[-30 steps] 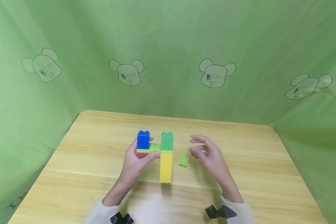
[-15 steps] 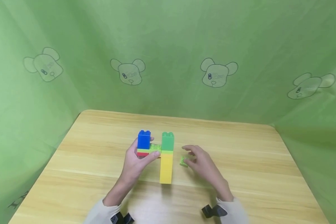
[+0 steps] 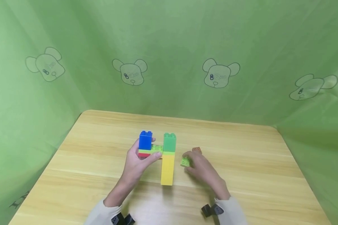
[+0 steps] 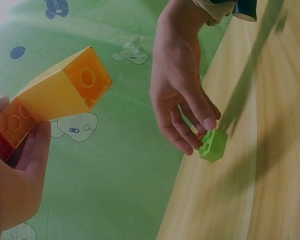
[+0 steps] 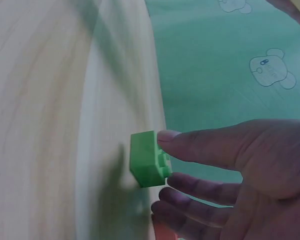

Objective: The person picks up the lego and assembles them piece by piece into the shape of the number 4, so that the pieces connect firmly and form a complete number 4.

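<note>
Pale glare spots the near tabletop (image 3: 155,207); soft shadows streak it in the dimmer, hazier wrist views

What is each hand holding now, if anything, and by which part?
Left hand: block assembly, by its horizontal section. Right hand: at the lime block; whether gripping, cannot be told.

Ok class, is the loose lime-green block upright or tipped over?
Upright: in the head view the lime-green block shows studs on top; in the left wrist view they face away from the table.
</note>
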`<state>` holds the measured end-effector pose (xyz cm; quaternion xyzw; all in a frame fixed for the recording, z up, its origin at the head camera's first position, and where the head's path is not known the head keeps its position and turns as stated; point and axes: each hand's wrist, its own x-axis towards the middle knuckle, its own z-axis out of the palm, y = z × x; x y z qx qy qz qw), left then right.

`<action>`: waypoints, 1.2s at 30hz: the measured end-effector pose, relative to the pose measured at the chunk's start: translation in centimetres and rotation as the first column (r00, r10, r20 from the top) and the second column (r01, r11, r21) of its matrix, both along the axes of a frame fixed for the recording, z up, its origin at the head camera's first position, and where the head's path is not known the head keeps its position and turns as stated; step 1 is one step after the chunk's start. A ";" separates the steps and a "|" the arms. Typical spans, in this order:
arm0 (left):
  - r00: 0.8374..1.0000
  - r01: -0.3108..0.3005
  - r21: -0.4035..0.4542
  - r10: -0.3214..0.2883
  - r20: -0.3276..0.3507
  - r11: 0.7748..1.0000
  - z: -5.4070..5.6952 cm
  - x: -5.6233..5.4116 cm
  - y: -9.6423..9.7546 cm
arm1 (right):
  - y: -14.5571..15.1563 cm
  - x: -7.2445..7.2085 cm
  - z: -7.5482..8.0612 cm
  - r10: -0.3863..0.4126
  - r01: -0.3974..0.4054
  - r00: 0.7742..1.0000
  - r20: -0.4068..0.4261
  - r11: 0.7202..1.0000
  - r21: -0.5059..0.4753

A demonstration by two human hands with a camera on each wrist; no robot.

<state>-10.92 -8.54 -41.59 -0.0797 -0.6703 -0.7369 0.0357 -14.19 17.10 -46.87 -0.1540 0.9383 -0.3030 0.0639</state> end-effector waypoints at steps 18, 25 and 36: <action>1.000 0.004 -0.001 -0.004 0.013 1.000 -0.2 -0.1 0.2 | 0.0 -0.1 -0.7 -0.057 0.058 0.998 -0.028 0.998 0.038; 1.000 0.001 -0.005 -0.001 0.021 1.000 0.0 0.0 0.2 | 0.0 -0.1 0.0 -0.096 0.096 0.992 -0.085 0.995 -0.005; 1.000 0.008 0.002 -0.008 0.021 1.000 -0.2 -0.1 0.4 | 0.3 0.0 1.7 -0.099 0.082 0.995 -0.031 0.929 -0.360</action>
